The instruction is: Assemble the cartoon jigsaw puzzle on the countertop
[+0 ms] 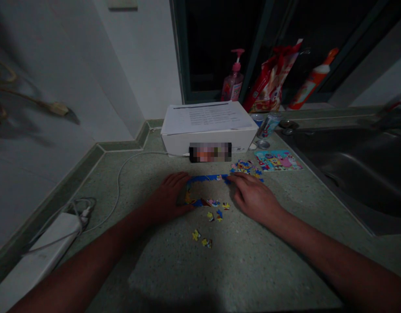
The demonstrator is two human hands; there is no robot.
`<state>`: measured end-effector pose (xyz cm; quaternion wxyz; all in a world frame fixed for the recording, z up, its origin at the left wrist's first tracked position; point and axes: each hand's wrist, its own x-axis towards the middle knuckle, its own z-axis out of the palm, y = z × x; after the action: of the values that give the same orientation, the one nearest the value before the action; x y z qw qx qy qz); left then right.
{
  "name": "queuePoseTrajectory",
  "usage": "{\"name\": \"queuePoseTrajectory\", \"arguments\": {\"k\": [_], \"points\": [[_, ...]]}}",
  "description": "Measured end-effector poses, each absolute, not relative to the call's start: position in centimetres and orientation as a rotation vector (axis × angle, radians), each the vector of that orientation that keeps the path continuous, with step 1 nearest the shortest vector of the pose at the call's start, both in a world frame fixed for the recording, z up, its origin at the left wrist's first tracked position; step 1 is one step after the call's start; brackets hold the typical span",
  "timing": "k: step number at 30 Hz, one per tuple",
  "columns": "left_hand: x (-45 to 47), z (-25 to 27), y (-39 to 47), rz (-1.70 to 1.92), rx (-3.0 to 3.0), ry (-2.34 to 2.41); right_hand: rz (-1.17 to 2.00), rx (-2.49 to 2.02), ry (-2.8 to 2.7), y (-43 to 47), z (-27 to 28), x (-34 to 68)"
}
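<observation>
A partly assembled jigsaw puzzle lies on the counter between my hands, with blue pieces along its top edge and mixed colours along its bottom. My left hand rests at its left side, fingers and thumb apart. My right hand reaches the top right corner; its fingertips touch the blue end there, and the thumb sits lower, apart from them. Loose yellow puzzle pieces lie nearer to me, several of them. A heap of puzzle pieces sits just beyond my right hand, partly covered by it.
Behind the puzzle, a phone leans against a white box, its cable running left to a power strip. A colourful picture card and a can are at right, beside the sink. A pump bottle stands behind.
</observation>
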<state>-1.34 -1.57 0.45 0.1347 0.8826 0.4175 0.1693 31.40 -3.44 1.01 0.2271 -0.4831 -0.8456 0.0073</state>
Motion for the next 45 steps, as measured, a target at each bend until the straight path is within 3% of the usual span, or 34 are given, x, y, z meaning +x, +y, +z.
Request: {"name": "queuePoseTrajectory", "arguments": {"k": [10,23,36,45], "points": [[-1.4,0.6,-1.0,0.796,2.410,1.376,-0.018,-1.318,-2.322,-3.4,1.2,31.5],[-1.3,0.8,-0.1,0.853,2.480,1.381,0.036,-1.138,-2.436,-4.0,2.4,30.9],[-2.4,1.2,0.0,0.531,2.522,1.378,0.013,-1.144,-2.647,-5.0,2.9,30.4],[-2.6,0.9,0.0,0.561,2.577,1.314,0.037,-1.149,-2.687,-5.6,3.4,30.2]]}}
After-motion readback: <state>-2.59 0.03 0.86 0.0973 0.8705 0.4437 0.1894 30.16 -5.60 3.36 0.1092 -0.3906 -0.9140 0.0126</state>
